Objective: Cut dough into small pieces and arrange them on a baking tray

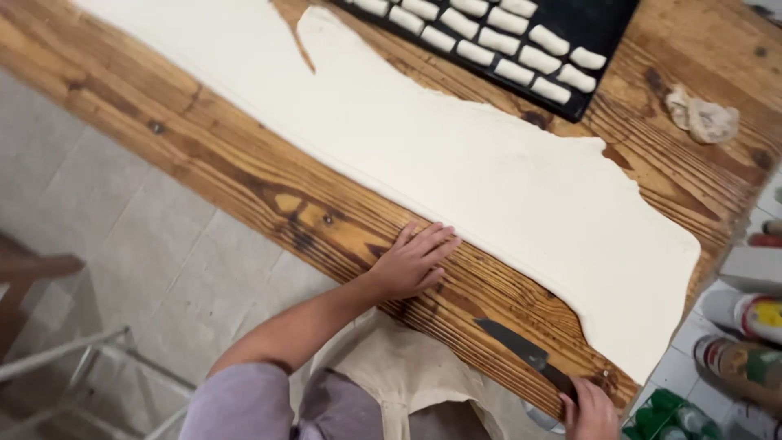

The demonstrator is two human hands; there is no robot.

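A long sheet of pale rolled-out dough (456, 155) lies along the wooden table (244, 171). My left hand (414, 261) rests flat on the bare wood, fingers spread, its fingertips at the dough's near edge. My right hand (588, 411) at the table's near corner grips the handle of a dark-bladed knife (521, 352). The blade lies on the wood and points toward the dough's right end, just short of it.
A black baking tray (607, 24) with several small dough pieces in rows sits at the far side. A crumpled dough scrap (702, 118) lies at the right. Jars and cans (745, 342) stand on the tiled floor to the right. A metal frame (81, 358) stands at the lower left.
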